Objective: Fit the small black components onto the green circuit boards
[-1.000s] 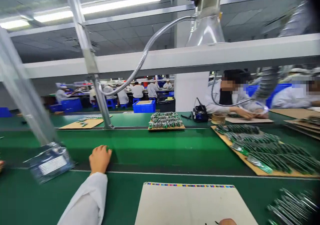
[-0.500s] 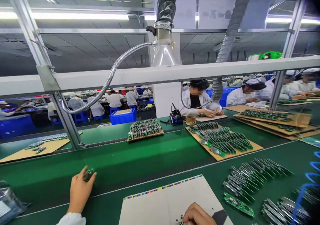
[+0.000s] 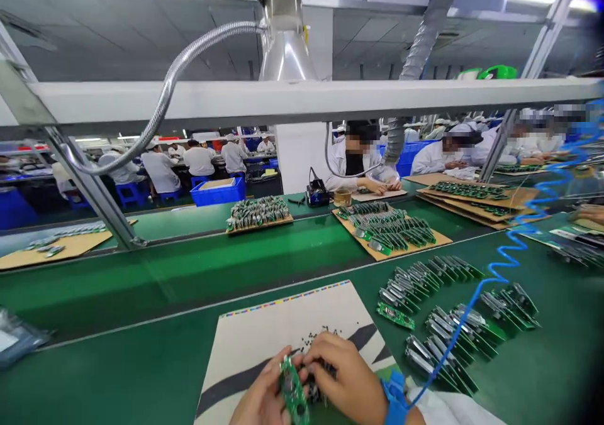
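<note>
- Green worktop (image 3: 141, 362): your left hand (image 3: 262, 400) has come back from the belt, now gripping a circuit board (image 3: 293, 395).
- Your right hand (image 3: 346, 381) has joined it, fingers pinched on small parts.

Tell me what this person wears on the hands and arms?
Both hands are bare, with no gloves. The right hand has a bright blue strap round the wrist, and a blue coiled cord runs from it up and off to the right. Behind the strap begins a white sleeve. The left hand shows no band or sleeve in view.
</note>
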Demonstrator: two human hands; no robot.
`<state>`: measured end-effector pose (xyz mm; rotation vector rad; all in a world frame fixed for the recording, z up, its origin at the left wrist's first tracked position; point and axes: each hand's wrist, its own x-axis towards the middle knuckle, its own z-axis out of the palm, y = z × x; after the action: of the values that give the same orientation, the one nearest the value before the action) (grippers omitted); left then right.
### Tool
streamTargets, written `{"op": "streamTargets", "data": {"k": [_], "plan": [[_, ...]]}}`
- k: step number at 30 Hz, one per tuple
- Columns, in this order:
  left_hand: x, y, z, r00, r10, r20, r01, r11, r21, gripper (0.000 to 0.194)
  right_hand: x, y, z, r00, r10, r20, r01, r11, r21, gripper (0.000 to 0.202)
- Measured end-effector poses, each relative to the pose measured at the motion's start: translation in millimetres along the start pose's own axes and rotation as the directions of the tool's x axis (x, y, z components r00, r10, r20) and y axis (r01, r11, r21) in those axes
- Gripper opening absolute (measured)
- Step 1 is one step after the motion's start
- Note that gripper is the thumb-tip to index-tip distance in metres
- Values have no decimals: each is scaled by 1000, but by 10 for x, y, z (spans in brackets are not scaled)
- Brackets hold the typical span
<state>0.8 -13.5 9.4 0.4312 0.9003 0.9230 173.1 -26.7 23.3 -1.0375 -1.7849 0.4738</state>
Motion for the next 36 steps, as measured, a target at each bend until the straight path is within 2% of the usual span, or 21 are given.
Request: {"op": "streamTargets", "data": {"k": [1,4,7,10,14,17,24,30,36], "plan": [[-67,36,50,1000,-13,13,13,999,-37,31,-5,-30,-31,1000,6,1,-6,1000,10,26],[-214,128,156,992,62,113,-55,997,-61,39,-31,-57,-106,1000,24,-5,-23,999,34,22],[-269,147,166,976,134,173,-129,991,-35,44,-59,-51,-137,999,29,-15,-28,999,46,21],[-303,130,142,973,135,185,-140,990,15,45,-80,-87,-146,999,26,-28,-24,999,39,21],[-371,107,152,971,100,217,-122,988,94,38,-101,-167,-148,997,16,-75,-16,1000,5,14],[-405,62,170,976,90,200,-120,983,140,33,-126,-201,-137,995,-4,-98,3,1000,-4,10],[-455,-45,204,981,69,181,-115,960,255,38,-172,-276,-145,998,-46,-33,47,998,34,15],[-558,-78,196,949,98,301,-230,867,442,35,-178,-351,-171,996,-85,-25,87,994,72,20],[-600,-109,199,941,101,323,-259,829,496,40,-219,-352,-153,987,-158,-20,158,987,18,25]]}}
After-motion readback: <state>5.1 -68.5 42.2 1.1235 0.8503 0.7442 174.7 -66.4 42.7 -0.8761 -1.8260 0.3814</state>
